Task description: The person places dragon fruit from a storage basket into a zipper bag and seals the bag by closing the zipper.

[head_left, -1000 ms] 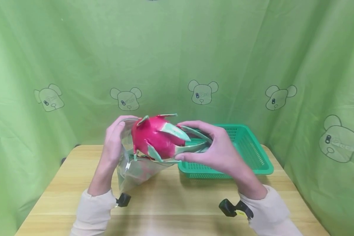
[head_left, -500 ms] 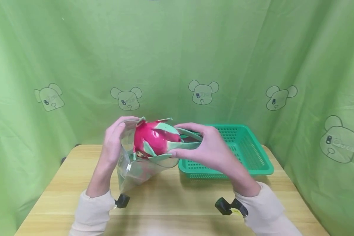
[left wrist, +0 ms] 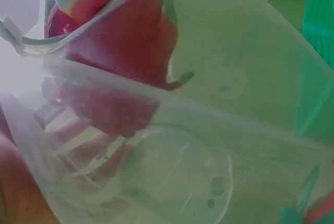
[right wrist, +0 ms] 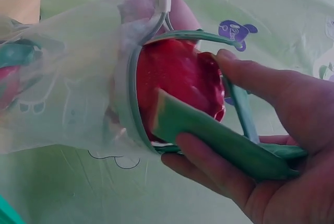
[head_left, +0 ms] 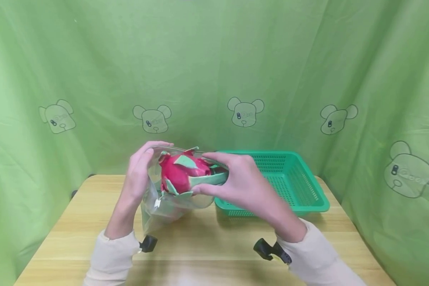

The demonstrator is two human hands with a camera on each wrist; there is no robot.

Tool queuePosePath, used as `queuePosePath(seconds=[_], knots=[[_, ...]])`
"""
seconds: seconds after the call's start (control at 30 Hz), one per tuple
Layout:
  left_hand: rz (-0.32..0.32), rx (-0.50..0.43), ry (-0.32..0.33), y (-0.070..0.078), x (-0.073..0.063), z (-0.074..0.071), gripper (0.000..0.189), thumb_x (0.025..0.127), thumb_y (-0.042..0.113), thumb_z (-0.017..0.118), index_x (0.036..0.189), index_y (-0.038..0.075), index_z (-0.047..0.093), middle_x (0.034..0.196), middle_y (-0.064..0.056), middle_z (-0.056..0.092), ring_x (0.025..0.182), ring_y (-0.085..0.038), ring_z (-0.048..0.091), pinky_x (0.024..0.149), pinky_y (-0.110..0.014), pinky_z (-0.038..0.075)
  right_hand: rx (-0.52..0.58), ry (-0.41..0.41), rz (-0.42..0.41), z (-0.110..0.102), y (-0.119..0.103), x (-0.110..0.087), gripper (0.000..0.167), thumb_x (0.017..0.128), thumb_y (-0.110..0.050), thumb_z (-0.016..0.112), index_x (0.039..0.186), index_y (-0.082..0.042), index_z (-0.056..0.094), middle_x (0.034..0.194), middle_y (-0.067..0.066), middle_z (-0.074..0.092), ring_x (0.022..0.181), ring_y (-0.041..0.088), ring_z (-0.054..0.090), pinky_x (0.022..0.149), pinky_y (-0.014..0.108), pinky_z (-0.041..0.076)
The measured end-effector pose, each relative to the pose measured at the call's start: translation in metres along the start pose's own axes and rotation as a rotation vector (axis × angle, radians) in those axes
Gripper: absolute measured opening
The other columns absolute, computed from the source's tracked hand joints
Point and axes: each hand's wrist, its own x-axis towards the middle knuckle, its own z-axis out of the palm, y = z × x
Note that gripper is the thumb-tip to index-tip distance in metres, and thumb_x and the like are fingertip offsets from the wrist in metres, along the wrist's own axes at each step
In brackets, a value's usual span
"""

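Note:
A red dragon fruit with green leafy scales sits partway inside the mouth of a translucent zip bag. My right hand grips it by its long green leaves, thumb below and fingers above. At the bag's left rim, my left hand holds the opening apart, its thumb near the edge. A white slider hangs on the zip strip in the right wrist view. Deeper in the bag, that view also shows a red-and-green item. In the left wrist view, the dragon fruit shows through the plastic.
A green plastic basket with perforated sides stands on the wooden table, right behind my right hand. Green curtains printed with bear faces enclose the table at the back and sides.
My right hand has moved left and pushed the dragon fruit deeper into the bag's mouth. The left hand has stayed at the rim almost unmoved.

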Motion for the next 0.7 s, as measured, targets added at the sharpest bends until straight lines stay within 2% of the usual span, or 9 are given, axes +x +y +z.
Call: queuePosePath(seconds=[0.2, 0.47, 0.7], knots=[[0.002, -0.008, -0.014, 0.001, 0.001, 0.003, 0.040, 0.109, 0.016, 0.031, 0.127, 0.002, 0.065, 0.122, -0.010, 0.069, 0.115, -0.024, 0.064, 0.104, -0.046, 0.048, -0.062, -0.007, -0.032, 0.005, -0.005, 0.003, 0.073, 0.072, -0.043, 0.094, 0.132, -0.011, 0.069, 0.107, -0.004, 0.074, 0.078, 0.009, 0.063, 0.064, 0.024, 0.056], [0.001, 0.003, -0.010, 0.000, 0.000, 0.004, 0.041, 0.108, 0.015, 0.031, 0.129, 0.002, 0.064, 0.125, -0.010, 0.068, 0.115, -0.026, 0.062, 0.101, -0.041, 0.048, -0.127, -0.018, -0.062, 0.015, -0.013, 0.010, 0.072, 0.072, -0.041, 0.094, 0.133, -0.011, 0.068, 0.108, -0.003, 0.074, 0.079, 0.006, 0.064, 0.065, 0.019, 0.055], [-0.012, 0.012, -0.013, 0.000, -0.001, 0.005, 0.042, 0.110, 0.019, 0.030, 0.130, 0.004, 0.063, 0.130, -0.009, 0.067, 0.118, -0.022, 0.063, 0.105, -0.046, 0.047, -0.237, -0.082, -0.076, 0.031, -0.018, 0.015, 0.068, 0.075, -0.040, 0.092, 0.132, -0.013, 0.066, 0.107, -0.004, 0.073, 0.088, 0.009, 0.061, 0.068, 0.017, 0.054]])
